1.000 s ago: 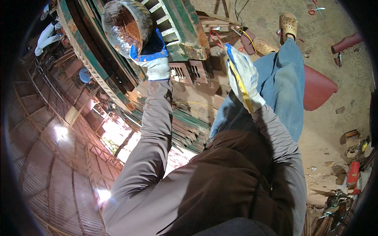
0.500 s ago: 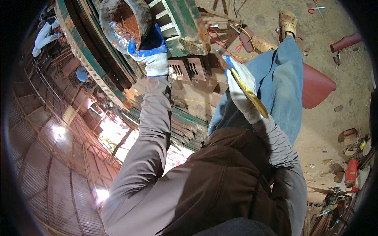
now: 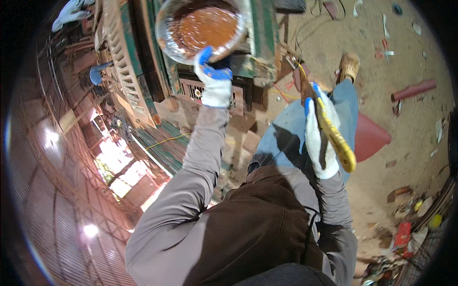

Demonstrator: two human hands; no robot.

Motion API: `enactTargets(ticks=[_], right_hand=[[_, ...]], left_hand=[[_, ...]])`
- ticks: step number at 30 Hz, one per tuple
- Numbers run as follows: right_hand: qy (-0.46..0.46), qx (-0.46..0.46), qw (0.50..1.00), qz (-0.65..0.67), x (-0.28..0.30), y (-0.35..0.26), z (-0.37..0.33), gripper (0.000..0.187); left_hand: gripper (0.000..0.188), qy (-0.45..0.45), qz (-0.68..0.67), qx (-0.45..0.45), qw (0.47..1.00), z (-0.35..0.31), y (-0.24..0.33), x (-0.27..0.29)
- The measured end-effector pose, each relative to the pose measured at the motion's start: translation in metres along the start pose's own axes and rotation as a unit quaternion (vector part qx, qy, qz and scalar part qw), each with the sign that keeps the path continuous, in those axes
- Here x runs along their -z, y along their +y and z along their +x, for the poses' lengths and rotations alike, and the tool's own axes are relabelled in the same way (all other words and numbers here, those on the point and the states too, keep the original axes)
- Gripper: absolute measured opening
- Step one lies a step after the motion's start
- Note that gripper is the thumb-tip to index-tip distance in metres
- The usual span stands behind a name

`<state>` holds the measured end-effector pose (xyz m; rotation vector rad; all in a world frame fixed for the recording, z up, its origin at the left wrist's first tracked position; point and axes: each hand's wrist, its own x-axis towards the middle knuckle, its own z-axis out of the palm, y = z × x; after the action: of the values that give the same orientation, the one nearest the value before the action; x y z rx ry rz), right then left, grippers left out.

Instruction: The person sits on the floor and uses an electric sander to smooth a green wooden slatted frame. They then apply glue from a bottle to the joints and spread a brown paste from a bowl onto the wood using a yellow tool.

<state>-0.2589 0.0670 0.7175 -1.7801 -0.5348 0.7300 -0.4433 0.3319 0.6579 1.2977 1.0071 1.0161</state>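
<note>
My left hand (image 3: 215, 83), in a white glove with blue-coated fingers, grips the near rim of a round grey bowl (image 3: 168, 35). Its thumb lies over the edge, and the other fingers are hidden under the bowl. Wet orange-brown paste (image 3: 210, 27) lies inside. My right hand (image 3: 318, 136), in a matching glove, is closed around a long tool with a yellow handle (image 3: 338, 138). The tool's far end looks brown and narrow; its exact kind is unclear. It is held over my right leg, apart from the bowl.
A green wooden frame (image 3: 264, 35) with slats stands beside and below the bowl. Red and yellow cords lie near my feet. On the floor to the right are a dark red sheet (image 3: 372, 138), a red roll (image 3: 414, 89), scissors (image 3: 385, 47) and scattered scraps.
The bowl and my left hand have shifted right in view, and more of the paste shows. My right hand and the yellow-handled tool now appear farther right and lower. The whole view has shifted too.
</note>
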Motion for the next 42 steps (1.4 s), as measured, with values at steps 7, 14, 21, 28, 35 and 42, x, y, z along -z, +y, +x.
enactTargets(ticks=[7, 14, 21, 28, 35, 42], right_hand=[[0.012, 0.268, 0.952, -0.151, -0.029, -0.077, 0.072, 0.025], [-0.019, 0.179, 0.963, -0.199, -0.060, -0.074, 0.090, 0.024], [-0.163, 0.164, 0.964, -0.130, -0.027, -0.038, 0.083, 0.027], [-0.184, 0.013, 0.983, 0.022, 0.016, -0.012, 0.044, 0.039], [-0.028, -0.196, 0.963, 0.183, 0.012, -0.021, -0.003, 0.036], [0.006, 0.112, 0.991, -0.068, -0.060, 0.060, -0.032, 0.034]], left_hand=[[0.045, -0.208, 0.353, -0.138, 0.902, -0.085, 0.058, 0.008], [0.100, -0.106, 0.204, 0.024, 0.973, -0.100, 0.080, -0.048], [0.064, -0.189, 0.287, -0.011, 0.939, -0.110, 0.063, -0.029], [0.033, -0.153, 0.256, 0.008, 0.955, -0.101, 0.069, -0.033], [0.037, 0.134, -0.189, 0.171, 0.958, -0.018, 0.037, -0.021], [0.074, 0.120, -0.298, 0.221, 0.921, 0.041, 0.012, -0.004]])
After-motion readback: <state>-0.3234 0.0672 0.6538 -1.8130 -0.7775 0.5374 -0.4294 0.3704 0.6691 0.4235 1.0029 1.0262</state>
